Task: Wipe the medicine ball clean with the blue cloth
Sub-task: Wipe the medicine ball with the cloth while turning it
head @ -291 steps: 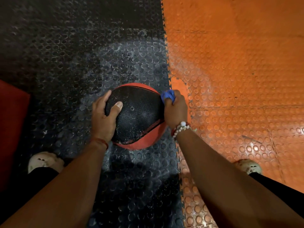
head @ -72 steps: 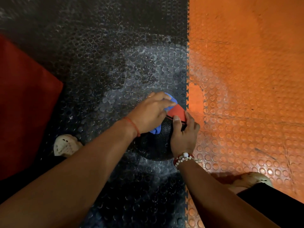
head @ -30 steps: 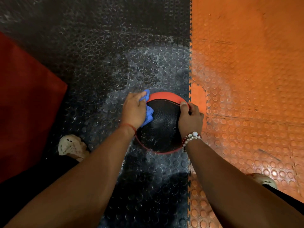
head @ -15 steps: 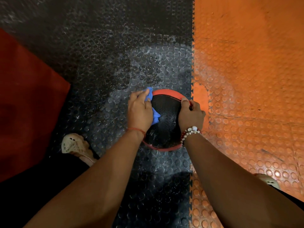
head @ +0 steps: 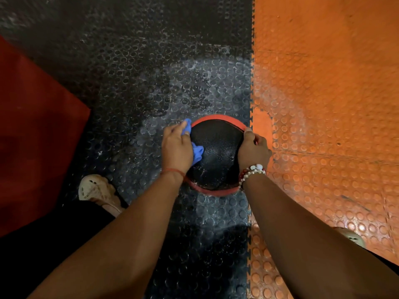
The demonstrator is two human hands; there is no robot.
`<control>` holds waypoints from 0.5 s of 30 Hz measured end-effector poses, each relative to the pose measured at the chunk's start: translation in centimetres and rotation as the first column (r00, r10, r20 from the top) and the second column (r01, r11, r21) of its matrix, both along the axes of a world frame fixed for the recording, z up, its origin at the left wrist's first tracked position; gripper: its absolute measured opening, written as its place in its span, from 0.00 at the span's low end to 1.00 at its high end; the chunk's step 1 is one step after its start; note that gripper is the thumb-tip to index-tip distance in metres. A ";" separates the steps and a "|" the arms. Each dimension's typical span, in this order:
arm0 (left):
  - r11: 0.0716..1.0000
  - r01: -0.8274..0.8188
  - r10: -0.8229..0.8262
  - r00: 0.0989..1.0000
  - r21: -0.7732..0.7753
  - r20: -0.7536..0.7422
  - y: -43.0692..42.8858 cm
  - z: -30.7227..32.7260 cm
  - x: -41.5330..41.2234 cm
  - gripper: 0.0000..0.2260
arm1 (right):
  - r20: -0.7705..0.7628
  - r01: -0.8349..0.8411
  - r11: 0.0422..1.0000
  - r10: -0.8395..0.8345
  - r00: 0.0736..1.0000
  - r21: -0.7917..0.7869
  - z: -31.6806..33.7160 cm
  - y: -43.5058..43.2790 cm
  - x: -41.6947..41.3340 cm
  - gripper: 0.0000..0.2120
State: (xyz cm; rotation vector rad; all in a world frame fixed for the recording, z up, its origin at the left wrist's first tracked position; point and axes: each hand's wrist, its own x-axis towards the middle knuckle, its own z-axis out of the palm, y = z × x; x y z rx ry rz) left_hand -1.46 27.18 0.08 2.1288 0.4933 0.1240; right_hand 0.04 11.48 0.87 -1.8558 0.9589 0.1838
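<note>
**Mid-wipe on the ball's left flank**

I see the medicine ball [head: 218, 156] on the black floor mat [head: 151, 87], my right hand [head: 253, 151] clasping its side, my left hand [head: 177, 147] clamped on the blue cloth [head: 197, 153]. Next, I judge: rotate to unwiped panels.

Left hand [head: 176, 148] pressing blue cloth [head: 197, 152] on medicine ball [head: 217, 156] (black, red-rimmed), right hand [head: 253, 151] steadying

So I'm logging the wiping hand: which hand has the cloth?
The left hand, with the red thread at its wrist, presses the blue cloth on the ball; the beaded right hand only steadies it.
</note>
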 end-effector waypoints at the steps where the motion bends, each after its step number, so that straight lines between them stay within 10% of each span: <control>1: 1.000 -0.009 0.009 1.000 0.013 0.013 -0.1 -0.1 -0.7 0.16 | -0.002 -0.003 1.000 0.003 1.000 -0.005 0.0 -0.1 0.0 0.23; 10: 0.809 0.457 -0.564 0.781 0.369 0.269 -2.5 0.8 -2.0 0.18 | 0.008 0.050 0.999 -0.050 0.999 0.011 -1.0 -0.7 0.0 0.25; 15: 0.960 0.253 -0.271 0.948 0.123 0.165 -1.4 0.3 1.3 0.16 | -0.022 0.124 0.992 -0.124 0.992 0.035 -1.0 -0.6 0.5 0.26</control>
